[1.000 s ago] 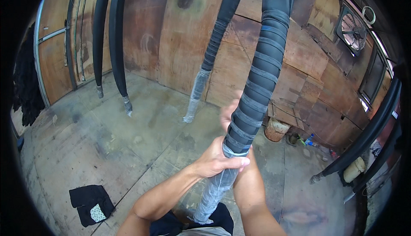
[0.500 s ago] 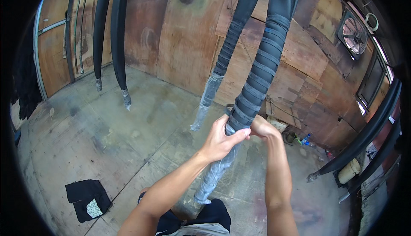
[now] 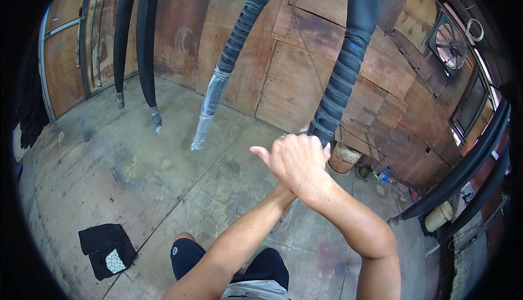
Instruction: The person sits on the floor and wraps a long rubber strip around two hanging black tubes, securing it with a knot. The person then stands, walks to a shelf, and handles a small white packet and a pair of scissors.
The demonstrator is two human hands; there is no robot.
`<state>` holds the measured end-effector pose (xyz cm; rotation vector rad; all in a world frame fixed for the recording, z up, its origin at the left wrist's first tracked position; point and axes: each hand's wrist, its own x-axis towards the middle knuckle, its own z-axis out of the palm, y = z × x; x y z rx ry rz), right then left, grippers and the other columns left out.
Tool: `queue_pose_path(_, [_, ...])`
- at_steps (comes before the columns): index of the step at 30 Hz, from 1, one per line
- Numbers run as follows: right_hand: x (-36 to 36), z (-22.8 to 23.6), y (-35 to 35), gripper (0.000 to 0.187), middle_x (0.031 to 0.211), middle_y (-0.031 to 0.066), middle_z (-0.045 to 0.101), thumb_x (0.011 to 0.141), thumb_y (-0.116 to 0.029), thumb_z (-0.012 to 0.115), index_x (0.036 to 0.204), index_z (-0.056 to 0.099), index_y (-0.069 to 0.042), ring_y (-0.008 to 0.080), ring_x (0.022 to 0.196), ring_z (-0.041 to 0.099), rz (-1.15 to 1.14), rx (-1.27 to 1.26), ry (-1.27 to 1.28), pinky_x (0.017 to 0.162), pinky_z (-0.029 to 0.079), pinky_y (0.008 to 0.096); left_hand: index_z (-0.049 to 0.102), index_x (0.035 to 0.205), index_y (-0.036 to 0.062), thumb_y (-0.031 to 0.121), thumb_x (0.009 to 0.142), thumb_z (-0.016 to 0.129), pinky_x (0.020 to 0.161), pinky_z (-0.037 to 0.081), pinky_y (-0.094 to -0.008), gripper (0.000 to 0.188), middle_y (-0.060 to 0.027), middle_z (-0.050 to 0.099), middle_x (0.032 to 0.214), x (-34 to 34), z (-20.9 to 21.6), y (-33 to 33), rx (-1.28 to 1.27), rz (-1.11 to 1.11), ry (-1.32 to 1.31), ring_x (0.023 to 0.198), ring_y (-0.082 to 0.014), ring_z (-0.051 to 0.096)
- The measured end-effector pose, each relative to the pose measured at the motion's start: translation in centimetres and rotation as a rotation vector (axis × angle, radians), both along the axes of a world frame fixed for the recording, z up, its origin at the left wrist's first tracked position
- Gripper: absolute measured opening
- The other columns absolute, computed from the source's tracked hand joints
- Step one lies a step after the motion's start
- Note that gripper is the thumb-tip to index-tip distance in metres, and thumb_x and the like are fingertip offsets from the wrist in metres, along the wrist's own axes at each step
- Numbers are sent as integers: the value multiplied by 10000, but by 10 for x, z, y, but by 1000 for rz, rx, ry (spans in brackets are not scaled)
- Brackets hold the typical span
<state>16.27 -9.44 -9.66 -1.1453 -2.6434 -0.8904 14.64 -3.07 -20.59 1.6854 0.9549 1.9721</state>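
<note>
A long black tube (image 3: 366,6) hangs in front of me, its lower part wound in a spiral with black strip (image 3: 344,71). My right hand (image 3: 300,164) lies across the lower end of the winding, back up, with fingers curled and thumb pointing left. A short stretch of the strip shows by its knuckles. Beneath it my left hand (image 3: 327,152) is closed round the tube; mostly it is hidden, with one fingertip showing at the right. My forearms cross at the wrists. The tube's lower tip is hidden behind my hands.
Left of my hands hangs another wrapped tube (image 3: 234,41) with a clear plastic end (image 3: 205,117). More black tubes hang at left (image 3: 146,44) and right (image 3: 463,177). A dirty bucket (image 3: 344,157) stands by the plywood wall. Black cloth (image 3: 103,243) lies on the floor.
My right hand has come from behind the tube to its front, crossing over my left. The tube's lower end is now covered. The neighbouring wrapped tube appears further left.
</note>
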Motion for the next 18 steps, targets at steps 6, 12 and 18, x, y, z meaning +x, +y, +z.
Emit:
queue_pose_path(6, [13,-9,14,695,568,115,656,966,-614,536,1121,709,41,209,519,677,172,473,9,502,529,352,567,1224,5,280,892,762,826,531,-376,473,-114,700,970,-7,3,9,17,27,-58,896,-215,676])
queue_pose_path(12, [5,-8,18,726,562,104,654,967,-587,554,1254,636,75,200,519,682,147,236,57,505,529,330,550,1256,8,296,896,760,823,535,-388,507,-126,705,968,-12,6,14,27,41,-83,898,-232,686])
queue_pose_path(18, [-12,4,15,630,535,109,635,983,-563,543,840,738,18,234,511,679,57,206,-18,493,523,351,534,1288,12,313,900,758,821,539,-401,540,-137,711,966,-11,4,16,39,42,-115,900,-249,697])
